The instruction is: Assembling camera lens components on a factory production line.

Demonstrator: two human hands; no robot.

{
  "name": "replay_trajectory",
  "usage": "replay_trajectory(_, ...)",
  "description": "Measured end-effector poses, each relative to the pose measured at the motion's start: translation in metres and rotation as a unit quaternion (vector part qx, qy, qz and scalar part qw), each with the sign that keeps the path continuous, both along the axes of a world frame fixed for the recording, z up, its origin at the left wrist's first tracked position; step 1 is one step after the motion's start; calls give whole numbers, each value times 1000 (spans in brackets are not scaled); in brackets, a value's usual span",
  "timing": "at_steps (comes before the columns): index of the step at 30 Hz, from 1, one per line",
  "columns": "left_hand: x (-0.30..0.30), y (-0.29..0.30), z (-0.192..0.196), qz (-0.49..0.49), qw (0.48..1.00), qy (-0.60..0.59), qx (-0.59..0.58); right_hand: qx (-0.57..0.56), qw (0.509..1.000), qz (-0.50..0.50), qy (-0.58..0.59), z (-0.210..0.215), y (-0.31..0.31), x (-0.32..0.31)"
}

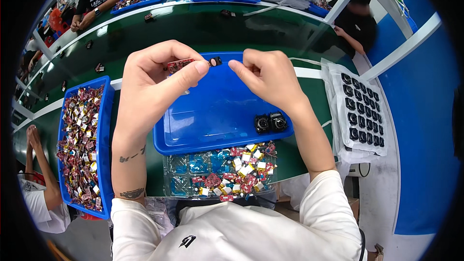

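Red circuit board (179, 65): position?

"Pinched between thumb and fingers of my left hand (155, 75), at the blue tray (212, 106)'s 11 o'clock; small black part (217, 61) just off the board's 3 o'clock end."

"And right hand (270, 75)?"

"At 1 o'clock, fingers curled, thumb toward 10; I cannot tell whether it grips anything. Two black modules (261, 123) lie at the tray's 4 o'clock. Clear plastic tray (178, 184), partly filled with boards: 6 o'clock."

Left hand (151, 78) pinching, right hand (271, 78) curled.
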State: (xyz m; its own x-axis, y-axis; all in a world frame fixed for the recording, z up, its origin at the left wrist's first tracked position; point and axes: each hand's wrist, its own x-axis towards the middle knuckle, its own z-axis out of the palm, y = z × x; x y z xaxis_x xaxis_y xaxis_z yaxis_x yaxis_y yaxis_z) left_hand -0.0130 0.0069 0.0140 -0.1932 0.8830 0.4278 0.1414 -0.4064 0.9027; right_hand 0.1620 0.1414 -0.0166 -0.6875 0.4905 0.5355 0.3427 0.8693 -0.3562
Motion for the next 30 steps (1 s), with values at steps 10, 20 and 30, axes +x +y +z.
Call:
replay_trajectory(10, 1, -6, 4, -8, 999, 36, -14, -26, 993, -84, -83, -46, 4, 68)
replay_trajectory(20, 4, -6, 5, -24, 999, 34, -33, -75, 970, -65, -221, -41, -18, 107)
replay_trajectory(30, 5, -7, 5, -32, 999, 30, -25, -260, 962, 43, -65, -42, -10, 109)
